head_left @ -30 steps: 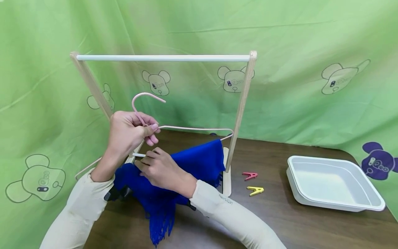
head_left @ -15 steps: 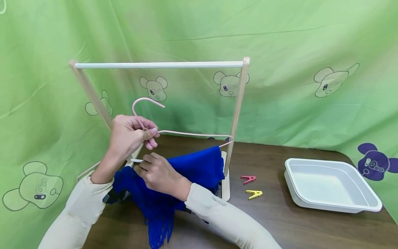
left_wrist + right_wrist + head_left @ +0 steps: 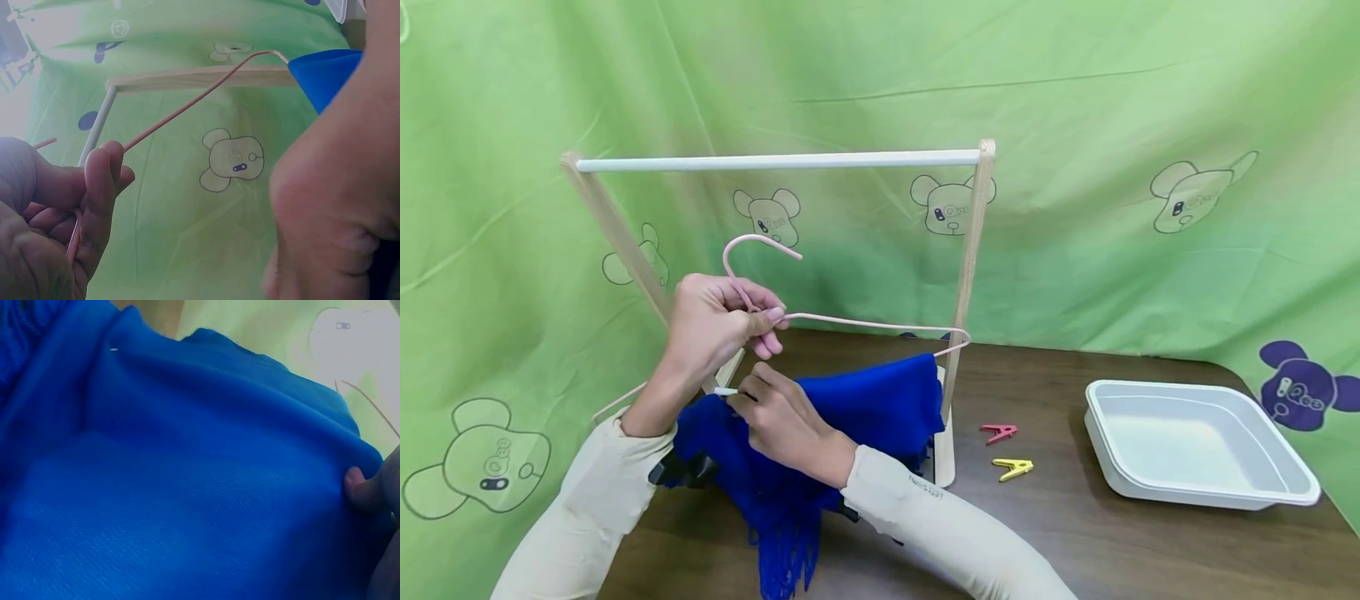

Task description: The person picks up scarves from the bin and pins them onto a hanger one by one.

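Observation:
A pink wire hanger [image 3: 880,322] is held up at the neck by my left hand [image 3: 718,321], thumb and fingers pinching it below the hook. A blue fringed scarf [image 3: 872,396] hangs over the hanger's lower bar, its fringe trailing down in front. My right hand [image 3: 790,421], lower and to the right of the left, grips the scarf near the bar. In the right wrist view its thumb presses the edge of the blue cloth [image 3: 187,487]. The left wrist view has the hanger's arm [image 3: 187,106] running up to the scarf's corner.
A wooden rack with a white top rod [image 3: 775,161] stands behind the hands. A short piece of white rod [image 3: 724,391] shows beside the right fingers. Red [image 3: 1000,433] and yellow [image 3: 1013,469] clips lie right of the rack. A white tray [image 3: 1202,500] sits farther right.
Both hands keep their holds on hanger and scarf. The hanger has shifted slightly to the right against the rack. The whole head view has moved a little.

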Motion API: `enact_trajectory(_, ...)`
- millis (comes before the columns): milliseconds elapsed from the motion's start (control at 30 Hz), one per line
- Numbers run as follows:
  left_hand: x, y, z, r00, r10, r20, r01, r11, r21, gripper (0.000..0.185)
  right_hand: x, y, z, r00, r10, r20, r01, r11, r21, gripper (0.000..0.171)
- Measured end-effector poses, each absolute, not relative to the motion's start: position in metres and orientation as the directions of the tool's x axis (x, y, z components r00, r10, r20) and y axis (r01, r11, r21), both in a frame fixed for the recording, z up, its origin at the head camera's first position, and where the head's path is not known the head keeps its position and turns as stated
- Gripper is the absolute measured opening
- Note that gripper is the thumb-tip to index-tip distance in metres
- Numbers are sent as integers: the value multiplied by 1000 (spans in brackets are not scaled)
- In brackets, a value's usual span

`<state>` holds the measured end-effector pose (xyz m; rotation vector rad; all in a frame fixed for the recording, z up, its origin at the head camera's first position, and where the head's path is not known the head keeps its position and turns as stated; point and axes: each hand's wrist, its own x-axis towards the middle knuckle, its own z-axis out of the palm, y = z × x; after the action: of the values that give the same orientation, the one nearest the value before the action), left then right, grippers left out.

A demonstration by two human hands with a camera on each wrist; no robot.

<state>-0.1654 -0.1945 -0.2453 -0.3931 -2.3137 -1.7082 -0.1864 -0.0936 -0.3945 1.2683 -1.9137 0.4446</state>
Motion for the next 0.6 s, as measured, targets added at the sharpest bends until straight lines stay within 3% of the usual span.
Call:
enact_trajectory(333,-166,-193,-249,-928,82,363,372,269,889,11,-188,-95,-396,-212,-567,796,-883,460,92,27)
enact_trajectory(600,-166,-193,-255,-926,89,367,377,270,886,10,-187,-98,-395,-194,-551,812,-859,495,131,26)
